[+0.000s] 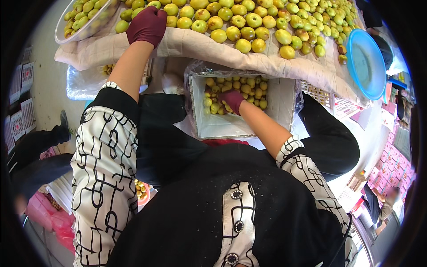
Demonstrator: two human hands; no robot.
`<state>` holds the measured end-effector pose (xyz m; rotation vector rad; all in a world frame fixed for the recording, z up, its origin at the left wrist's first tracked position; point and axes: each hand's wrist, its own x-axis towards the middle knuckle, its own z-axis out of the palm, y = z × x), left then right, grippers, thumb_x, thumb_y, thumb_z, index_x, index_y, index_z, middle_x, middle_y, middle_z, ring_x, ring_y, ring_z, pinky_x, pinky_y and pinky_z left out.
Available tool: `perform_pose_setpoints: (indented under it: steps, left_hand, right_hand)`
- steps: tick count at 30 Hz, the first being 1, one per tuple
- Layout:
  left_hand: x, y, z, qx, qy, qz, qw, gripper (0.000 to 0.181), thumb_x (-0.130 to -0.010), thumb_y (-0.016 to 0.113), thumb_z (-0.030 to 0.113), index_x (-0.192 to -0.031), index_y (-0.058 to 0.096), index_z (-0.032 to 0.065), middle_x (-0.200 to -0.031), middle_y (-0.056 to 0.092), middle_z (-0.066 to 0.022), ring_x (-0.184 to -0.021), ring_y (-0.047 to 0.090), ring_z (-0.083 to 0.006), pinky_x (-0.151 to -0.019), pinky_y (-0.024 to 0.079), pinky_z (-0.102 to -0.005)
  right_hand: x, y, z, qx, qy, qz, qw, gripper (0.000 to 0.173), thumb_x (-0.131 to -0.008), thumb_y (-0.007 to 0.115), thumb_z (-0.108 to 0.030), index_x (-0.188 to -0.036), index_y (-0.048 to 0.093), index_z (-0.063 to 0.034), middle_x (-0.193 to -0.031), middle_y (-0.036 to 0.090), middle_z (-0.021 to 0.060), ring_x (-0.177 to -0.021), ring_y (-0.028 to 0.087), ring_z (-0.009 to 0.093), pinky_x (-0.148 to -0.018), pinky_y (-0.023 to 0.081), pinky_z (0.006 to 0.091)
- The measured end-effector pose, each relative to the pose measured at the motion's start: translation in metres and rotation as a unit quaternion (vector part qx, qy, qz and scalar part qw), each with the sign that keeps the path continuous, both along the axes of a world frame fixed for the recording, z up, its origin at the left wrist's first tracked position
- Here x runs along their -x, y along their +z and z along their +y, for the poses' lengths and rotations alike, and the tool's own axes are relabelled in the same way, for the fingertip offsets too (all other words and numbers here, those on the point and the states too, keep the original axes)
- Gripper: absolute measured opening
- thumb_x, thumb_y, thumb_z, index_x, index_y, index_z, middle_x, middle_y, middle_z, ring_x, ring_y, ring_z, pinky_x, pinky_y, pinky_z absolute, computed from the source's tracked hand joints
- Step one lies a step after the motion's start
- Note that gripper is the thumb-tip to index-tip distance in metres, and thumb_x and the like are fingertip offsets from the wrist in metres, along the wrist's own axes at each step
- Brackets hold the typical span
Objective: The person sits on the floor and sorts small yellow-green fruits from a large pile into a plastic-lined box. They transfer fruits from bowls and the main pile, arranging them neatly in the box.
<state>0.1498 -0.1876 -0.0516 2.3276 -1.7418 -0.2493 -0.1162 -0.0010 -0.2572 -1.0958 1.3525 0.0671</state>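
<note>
Many yellow-green fruits, some with brown patches, which look like jujubes [238, 21], lie on a cloth-covered table [186, 43]. My left hand [147, 25], in a maroon glove, is among the fruits near the table's front edge; its fingers are turned away, and a grip on a fruit cannot be made out. Below the edge stands a cardboard box [227, 128] with a plastic liner, and similar fruits [248, 87] cover its far part. Inside it, my right hand [232, 100], gloved in maroon too, reaches down onto those fruits. Its fingertips are partly hidden.
A clear plastic bowl [96, 28] of fruits stands at the table's left, a blue basin [366, 64] at its right edge. White plastic crates [318, 95] are under the table's right side. Other people are at the far left and the lower right [387, 203]. Pink boxes [392, 160] are stacked at right.
</note>
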Motion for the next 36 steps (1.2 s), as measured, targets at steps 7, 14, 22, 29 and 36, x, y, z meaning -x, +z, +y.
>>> perform_pose_setpoints:
  steps: [7,14,22,29,36]
  left_hand:
    - [0.001,-0.004,-0.003,0.005,0.001,-0.005,1.000,0.041,-0.085,0.047,0.044,-0.104,0.068,0.0147,-0.103,0.068,-0.0164,-0.095,0.064,-0.0368,-0.082,0.050,-0.0440]
    - [-0.002,-0.006,-0.006,0.005,-0.002,-0.014,1.000,0.041,-0.085,0.047,0.043,-0.104,0.068,0.0147,-0.103,0.068,-0.0157,-0.096,0.064,-0.0361,-0.083,0.050,-0.0435]
    - [-0.001,-0.003,-0.002,0.011,-0.002,-0.021,1.000,0.040,-0.085,0.045,0.042,-0.100,0.069,0.0134,-0.102,0.068,-0.0164,-0.095,0.064,-0.0360,-0.082,0.050,-0.0439]
    - [-0.003,-0.009,-0.009,0.008,-0.009,-0.031,0.999,0.043,-0.084,0.049,0.047,-0.107,0.069,0.0169,-0.103,0.068,-0.0158,-0.097,0.064,-0.0366,-0.084,0.050,-0.0425]
    - [-0.004,-0.009,-0.007,0.010,0.000,-0.034,0.999,0.044,-0.083,0.049,0.048,-0.106,0.070,0.0168,-0.103,0.068,-0.0161,-0.096,0.064,-0.0364,-0.084,0.050,-0.0418]
  right_hand:
    - [-0.007,-0.051,0.026,0.265,0.365,-0.089,0.888,0.025,-0.079,0.056,-0.021,-0.094,0.070,-0.0080,-0.098,0.069,0.0149,-0.088,0.066,0.035,-0.078,0.052,0.0405]
    - [-0.014,-0.054,0.024,0.057,0.125,-0.019,0.990,0.026,-0.083,0.055,-0.023,-0.099,0.069,-0.0082,-0.101,0.067,0.0155,-0.093,0.064,0.033,-0.078,0.050,0.0407]
    - [-0.026,-0.024,0.011,-0.082,-0.133,-0.120,0.980,0.028,-0.086,0.058,-0.017,-0.110,0.061,-0.0036,-0.095,0.065,0.0131,-0.084,0.062,0.026,-0.071,0.050,0.0369]
    - [-0.030,-0.033,0.012,-0.094,-0.264,-0.216,0.935,0.039,-0.075,0.064,-0.004,-0.114,0.059,-0.0014,-0.089,0.061,0.0087,-0.073,0.059,0.021,-0.060,0.051,0.0331]
    - [-0.036,-0.024,0.015,0.104,-0.091,0.011,0.990,0.046,-0.078,0.062,-0.014,-0.122,0.058,0.0002,-0.104,0.067,0.0183,-0.090,0.065,0.027,-0.075,0.053,0.0360]
